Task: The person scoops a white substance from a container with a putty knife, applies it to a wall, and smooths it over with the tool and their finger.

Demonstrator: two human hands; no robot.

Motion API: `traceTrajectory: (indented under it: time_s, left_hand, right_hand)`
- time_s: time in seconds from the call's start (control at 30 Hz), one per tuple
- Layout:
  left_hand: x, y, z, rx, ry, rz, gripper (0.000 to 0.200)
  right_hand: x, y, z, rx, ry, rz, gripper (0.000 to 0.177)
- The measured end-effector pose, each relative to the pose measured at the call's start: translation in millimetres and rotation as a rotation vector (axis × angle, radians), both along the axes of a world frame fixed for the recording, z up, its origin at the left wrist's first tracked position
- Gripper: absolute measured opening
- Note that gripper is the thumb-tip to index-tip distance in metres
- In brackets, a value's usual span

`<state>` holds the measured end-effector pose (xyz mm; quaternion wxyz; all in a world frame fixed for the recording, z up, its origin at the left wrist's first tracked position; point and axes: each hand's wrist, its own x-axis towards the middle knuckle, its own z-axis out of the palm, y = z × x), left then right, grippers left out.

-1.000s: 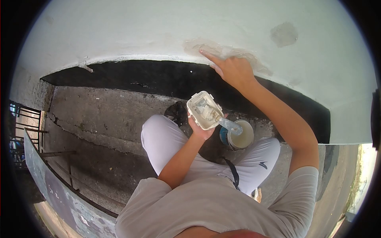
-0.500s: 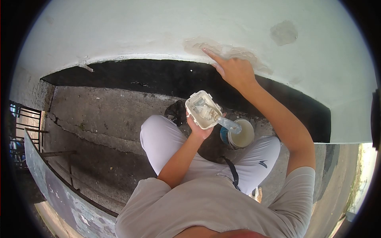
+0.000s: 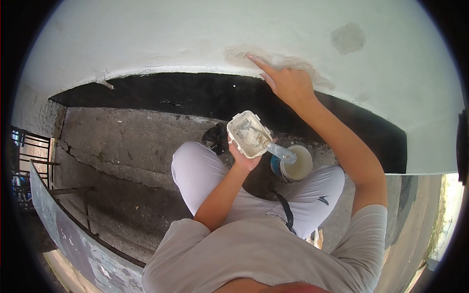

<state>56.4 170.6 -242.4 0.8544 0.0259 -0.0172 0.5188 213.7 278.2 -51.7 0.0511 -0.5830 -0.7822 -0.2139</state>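
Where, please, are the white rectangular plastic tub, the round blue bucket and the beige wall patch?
White rectangular plastic tub [image 3: 235, 120]: head view, its upper rim.
Round blue bucket [image 3: 275, 167]: head view, its blue wall.
Beige wall patch [image 3: 235, 53]: head view, its left end.

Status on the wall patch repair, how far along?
Done, by the look of it: the grey spot higher on the wall is filled flat. In hand: the right hand presses its forefinger into the beige patch just above the black band, while the left hand holds a tub of filler. Left: that patch looks rough-edged and unpainted against the wall.
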Motion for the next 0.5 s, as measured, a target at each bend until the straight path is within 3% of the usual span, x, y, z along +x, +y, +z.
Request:
traceTrajectory:
  time_s: [0.23,0.5]
  left_hand:
    - [-1,0,1,-0.021,0.027,0.009,0.080]
    - [-2,-1,2,-0.028,0.014,-0.002,0.083]
  right_hand:
    - [1,-1,7,0.027,0.099,0.075,0.068]
    - [1,-2,-6,-0.045,0.025,0.014,0.071]
